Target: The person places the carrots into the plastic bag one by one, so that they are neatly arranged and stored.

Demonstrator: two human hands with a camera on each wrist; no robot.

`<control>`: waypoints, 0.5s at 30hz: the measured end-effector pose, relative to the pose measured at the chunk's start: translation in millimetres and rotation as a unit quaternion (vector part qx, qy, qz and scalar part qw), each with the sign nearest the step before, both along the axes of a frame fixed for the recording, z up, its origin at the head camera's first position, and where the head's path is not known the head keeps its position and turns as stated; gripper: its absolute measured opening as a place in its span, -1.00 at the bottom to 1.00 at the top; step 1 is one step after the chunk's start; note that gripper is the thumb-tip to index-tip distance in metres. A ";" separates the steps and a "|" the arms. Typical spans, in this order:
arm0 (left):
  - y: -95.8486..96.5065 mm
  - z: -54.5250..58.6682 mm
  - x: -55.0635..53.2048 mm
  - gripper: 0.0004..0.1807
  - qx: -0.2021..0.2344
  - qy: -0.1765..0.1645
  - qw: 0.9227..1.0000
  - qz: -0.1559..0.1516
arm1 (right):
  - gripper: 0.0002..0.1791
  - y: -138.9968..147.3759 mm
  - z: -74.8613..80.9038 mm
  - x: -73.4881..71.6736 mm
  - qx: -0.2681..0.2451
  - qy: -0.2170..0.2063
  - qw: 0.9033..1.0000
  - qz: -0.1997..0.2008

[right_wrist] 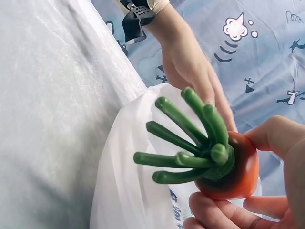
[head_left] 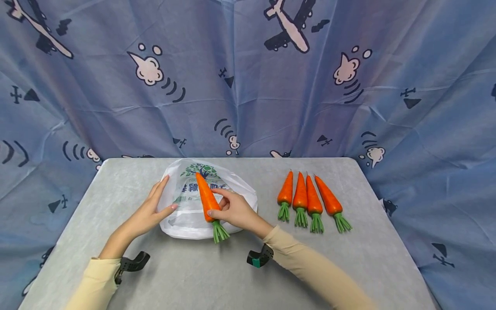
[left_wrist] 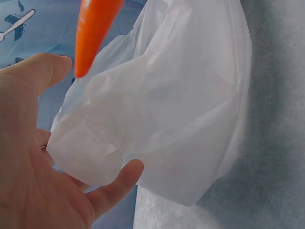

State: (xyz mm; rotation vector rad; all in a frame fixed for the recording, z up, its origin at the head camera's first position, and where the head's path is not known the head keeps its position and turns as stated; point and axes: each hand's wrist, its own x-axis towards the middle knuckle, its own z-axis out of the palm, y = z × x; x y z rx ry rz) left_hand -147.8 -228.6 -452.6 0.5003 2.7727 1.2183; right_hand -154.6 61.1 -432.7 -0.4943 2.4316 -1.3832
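Observation:
My right hand (head_left: 241, 211) pinches an orange carrot (head_left: 206, 196) near its thick end, thumb on one side and fingers on the other. Its green stem stubs (right_wrist: 190, 152) point toward the right wrist camera. Beneath the carrot lies a white plastic bag (head_left: 186, 221) with a green tree print and dark lettering. At the bag's left side is my left hand (head_left: 149, 211), its fingers extended and thumb spread, touching the plastic. In the left wrist view the carrot's tip (left_wrist: 86, 62) hangs beside the bag's crumpled edge (left_wrist: 109, 138). What the bag contains cannot be made out.
Several more carrots lie in a row to the right of the bag, among them an outermost carrot (head_left: 328, 196) tilted outward. All rest on a pale grey table (head_left: 186, 275). Behind it hangs a blue curtain (head_left: 252, 116) with airplane prints.

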 end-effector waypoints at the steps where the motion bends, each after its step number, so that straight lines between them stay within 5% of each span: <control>1: 0.0 -0.1 -0.3 0.00 0.000 0.001 1.000 0.000 | -0.25 -3.0 -1.3 -1.0 0.000 -0.001 1.000 0.000; 15: 0.0 1.3 1.0 0.01 -0.004 -0.019 1.000 0.001 | -0.25 -46.1 -11.1 -17.3 -0.033 -0.075 0.996 -0.031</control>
